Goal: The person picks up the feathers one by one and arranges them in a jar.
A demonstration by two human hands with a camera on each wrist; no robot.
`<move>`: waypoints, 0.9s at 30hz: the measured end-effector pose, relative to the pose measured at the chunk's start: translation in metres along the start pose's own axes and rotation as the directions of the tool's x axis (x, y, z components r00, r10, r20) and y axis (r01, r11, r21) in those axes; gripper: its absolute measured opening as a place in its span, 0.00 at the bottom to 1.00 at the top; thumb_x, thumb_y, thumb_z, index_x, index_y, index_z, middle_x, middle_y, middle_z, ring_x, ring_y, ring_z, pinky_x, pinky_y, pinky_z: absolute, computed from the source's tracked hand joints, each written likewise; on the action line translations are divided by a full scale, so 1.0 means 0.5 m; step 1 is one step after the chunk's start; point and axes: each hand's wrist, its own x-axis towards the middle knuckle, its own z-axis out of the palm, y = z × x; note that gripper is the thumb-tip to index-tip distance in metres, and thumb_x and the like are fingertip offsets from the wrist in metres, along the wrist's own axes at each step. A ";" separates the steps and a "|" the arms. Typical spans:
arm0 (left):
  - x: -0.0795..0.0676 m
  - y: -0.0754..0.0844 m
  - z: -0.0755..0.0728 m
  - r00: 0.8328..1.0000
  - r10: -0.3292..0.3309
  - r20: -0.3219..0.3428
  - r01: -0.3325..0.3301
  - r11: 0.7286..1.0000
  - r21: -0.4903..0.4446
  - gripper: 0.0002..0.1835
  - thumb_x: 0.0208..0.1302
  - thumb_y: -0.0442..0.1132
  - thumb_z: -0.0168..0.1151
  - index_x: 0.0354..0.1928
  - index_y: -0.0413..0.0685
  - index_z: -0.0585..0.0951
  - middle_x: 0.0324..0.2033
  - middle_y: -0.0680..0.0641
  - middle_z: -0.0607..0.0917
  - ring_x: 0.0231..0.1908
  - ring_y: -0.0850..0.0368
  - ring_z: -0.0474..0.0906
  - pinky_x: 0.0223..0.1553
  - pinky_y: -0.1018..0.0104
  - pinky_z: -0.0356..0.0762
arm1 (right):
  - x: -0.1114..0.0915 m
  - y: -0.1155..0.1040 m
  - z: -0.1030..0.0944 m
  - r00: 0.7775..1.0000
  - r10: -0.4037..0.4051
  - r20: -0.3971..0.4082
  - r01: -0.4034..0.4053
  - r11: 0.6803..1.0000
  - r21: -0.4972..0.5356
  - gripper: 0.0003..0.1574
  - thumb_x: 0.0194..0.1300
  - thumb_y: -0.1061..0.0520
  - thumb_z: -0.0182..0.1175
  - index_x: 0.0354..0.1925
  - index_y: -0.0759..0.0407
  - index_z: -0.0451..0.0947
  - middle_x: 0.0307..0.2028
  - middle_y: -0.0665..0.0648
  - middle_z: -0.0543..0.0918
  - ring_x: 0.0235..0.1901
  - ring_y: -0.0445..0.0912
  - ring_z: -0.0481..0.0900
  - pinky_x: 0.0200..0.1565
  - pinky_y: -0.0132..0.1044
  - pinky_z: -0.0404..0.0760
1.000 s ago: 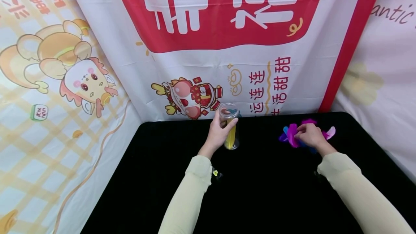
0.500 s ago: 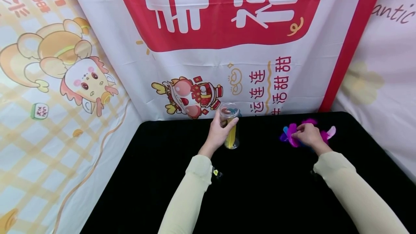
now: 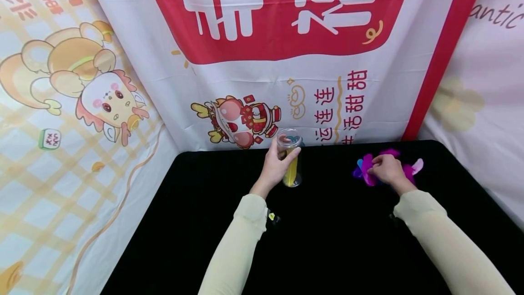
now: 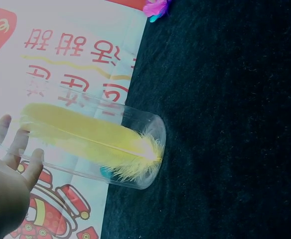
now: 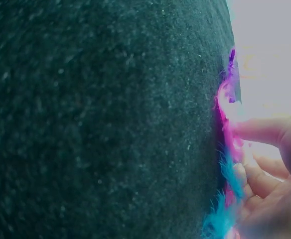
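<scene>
My left hand (image 3: 275, 166) grips a clear jar (image 3: 298, 167) by its upper part, with fingers and thumb curled round it. The jar stands upright and without a lid on the black table. Inside it leans a yellow feather (image 4: 85, 134), quill end at the bottom. Over at the right, my right hand (image 3: 389, 170) is at a loose pile of feathers. Its thumb and fingertips pinch a magenta feather (image 3: 367, 170) there. Blue feathers (image 5: 220, 216) lie close under the fingers in the right wrist view, and the hand hides part of the pile.
The black table (image 3: 319, 240) runs back to a printed white and red cloth (image 3: 229, 76). Another printed cloth (image 3: 61, 158) hangs along the left side. A pale pink feather (image 3: 417, 166) sticks out at the pile's right edge.
My right wrist and sleeve have shifted slightly left, while the fingertips stay at the magenta feather. My left hand keeps holding the jar in the same place.
</scene>
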 end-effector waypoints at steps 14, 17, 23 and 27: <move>0.000 0.003 0.005 1.000 -0.008 -0.011 0.008 1.000 0.027 0.33 0.72 0.49 0.65 0.73 0.54 0.62 0.65 0.43 0.76 0.66 0.42 0.74 0.69 0.46 0.68 | 0.000 -0.001 -0.010 0.999 -0.019 0.029 0.016 0.996 0.090 0.23 0.65 0.59 0.68 0.50 0.77 0.80 0.38 0.66 0.89 0.43 0.58 0.85 0.48 0.52 0.81; 0.000 0.004 0.005 1.000 -0.010 -0.011 0.010 1.000 0.029 0.34 0.72 0.52 0.65 0.73 0.55 0.62 0.64 0.45 0.76 0.65 0.45 0.75 0.69 0.46 0.68 | -0.003 -0.004 -0.010 0.999 -0.012 0.032 0.010 0.996 0.091 0.23 0.67 0.58 0.66 0.51 0.77 0.80 0.40 0.68 0.88 0.45 0.60 0.84 0.48 0.53 0.81; -0.002 0.003 0.003 1.000 0.002 -0.007 -0.002 1.000 0.014 0.33 0.71 0.51 0.66 0.72 0.57 0.63 0.64 0.47 0.76 0.67 0.38 0.72 0.68 0.40 0.66 | -0.009 -0.012 -0.013 0.999 0.002 0.046 -0.006 0.997 0.080 0.21 0.71 0.56 0.63 0.51 0.75 0.81 0.44 0.70 0.85 0.47 0.62 0.80 0.47 0.53 0.79; -0.002 0.002 0.002 1.000 0.004 -0.011 -0.003 1.000 0.030 0.34 0.71 0.52 0.66 0.72 0.57 0.63 0.63 0.48 0.77 0.66 0.41 0.73 0.68 0.42 0.68 | -0.010 -0.014 -0.016 0.999 -0.002 0.049 -0.002 0.997 0.082 0.21 0.71 0.56 0.63 0.51 0.74 0.81 0.46 0.71 0.85 0.48 0.61 0.80 0.47 0.51 0.78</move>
